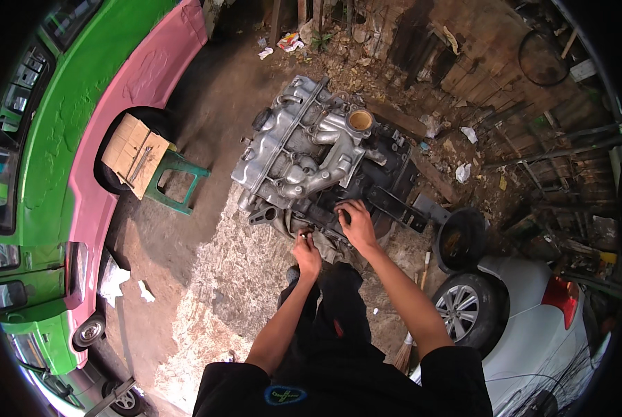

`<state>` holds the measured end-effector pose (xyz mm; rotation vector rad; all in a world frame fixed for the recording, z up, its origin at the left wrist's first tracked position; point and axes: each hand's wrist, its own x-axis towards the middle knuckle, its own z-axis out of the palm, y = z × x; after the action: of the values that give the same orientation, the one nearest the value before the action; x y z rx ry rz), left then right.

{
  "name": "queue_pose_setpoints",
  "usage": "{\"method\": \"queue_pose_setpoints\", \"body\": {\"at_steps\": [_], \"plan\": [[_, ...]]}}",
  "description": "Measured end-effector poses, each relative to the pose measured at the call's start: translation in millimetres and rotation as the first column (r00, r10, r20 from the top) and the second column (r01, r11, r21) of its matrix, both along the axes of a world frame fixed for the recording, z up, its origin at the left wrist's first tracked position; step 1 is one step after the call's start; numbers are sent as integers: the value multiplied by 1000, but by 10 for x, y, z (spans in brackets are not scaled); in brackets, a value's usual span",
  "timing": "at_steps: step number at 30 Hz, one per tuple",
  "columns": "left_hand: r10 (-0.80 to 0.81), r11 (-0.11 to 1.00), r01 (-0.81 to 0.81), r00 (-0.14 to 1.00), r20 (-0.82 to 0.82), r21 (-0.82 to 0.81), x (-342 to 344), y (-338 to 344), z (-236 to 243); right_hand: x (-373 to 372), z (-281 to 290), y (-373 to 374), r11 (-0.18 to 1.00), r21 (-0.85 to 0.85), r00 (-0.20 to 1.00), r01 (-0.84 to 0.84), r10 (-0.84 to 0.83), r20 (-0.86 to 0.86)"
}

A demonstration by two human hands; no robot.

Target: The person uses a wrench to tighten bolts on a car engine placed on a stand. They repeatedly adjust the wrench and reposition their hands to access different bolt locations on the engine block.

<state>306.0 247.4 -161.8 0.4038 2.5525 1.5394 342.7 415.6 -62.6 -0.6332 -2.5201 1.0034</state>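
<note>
A grey metal engine (pixel 311 156) with a silver top cover and curved intake pipes lies on the ground in front of me. My left hand (pixel 306 254) is closed at the engine's near side, with a small shiny metal end showing at its fingertips; the rest of that piece is hidden. To its right, my right hand (pixel 357 224) bends its fingers against the dark lower part of the engine. Whatever is in those fingers is too dark to make out. A greyish cloth (pixel 330 249) lies below the engine, between the two hands.
On the left, a green stool (pixel 179 177) stands beside cardboard (pixel 131 149) with wrenches on it, next to a green and pink van (pixel 92 132). A black basin (pixel 459 240), a broom (pixel 404 353) and a silver car (pixel 519 306) are at right. Rubbish litters the far ground.
</note>
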Motion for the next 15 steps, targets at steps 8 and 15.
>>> {"method": "queue_pose_setpoints", "body": {"at_steps": [8, 15], "plan": [[29, 997, -38, 992, 127, 71, -181, 51, 189, -62, -29, 54, 1000, 15, 1000, 3, -2, -3], [153, 980, -167, 980, 126, 110, -74, 108, -46, -58, -12, 55, 1000, 9, 999, -3, 3, 33]]}}
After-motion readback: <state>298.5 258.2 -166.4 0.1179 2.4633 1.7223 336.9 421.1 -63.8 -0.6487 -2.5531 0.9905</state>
